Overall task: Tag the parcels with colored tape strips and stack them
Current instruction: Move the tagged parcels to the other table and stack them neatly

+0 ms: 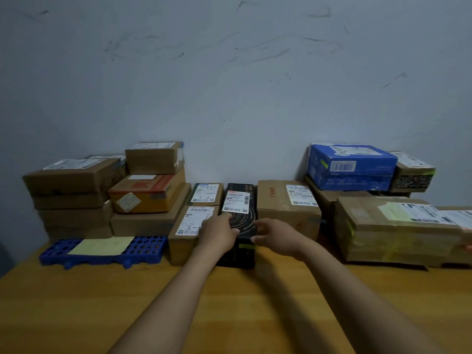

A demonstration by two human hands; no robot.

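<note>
The left hand [219, 233] lays its fingers [226, 217] fairly straight on top of the black box [241, 221], their tips at the near edge of its white label [236, 201]; the thumb is hidden. The right hand [274, 235] has its fingers [258, 224] loosely curved at the box's right top edge. I cannot tell whether they are clamped on it or only touching. The box lies flat on the table [229, 307], long and narrow, running near to far. A brown box [182, 249] sits against its left side and a bigger carton [288, 213] close on its right. A yellow-green tape strip [246, 246] crosses its near top edge, so it looks tagged and ready to stack. It appears to be a rigid carton with a smooth, probably glossy skin. That would make it stiff enough not to buckle and likely light to moderate in weight, but slick under bare fingers. With neighbours crowding the long sides, the safer hold is probably the near end first, to slide it clear. After that, both long sides near the middle, keeping off the label and strip. Farther out, brown parcels are stacked at far left, a blue tray [102, 251] lies near left, and a blue box [350, 167] sits on cartons at right.
</note>
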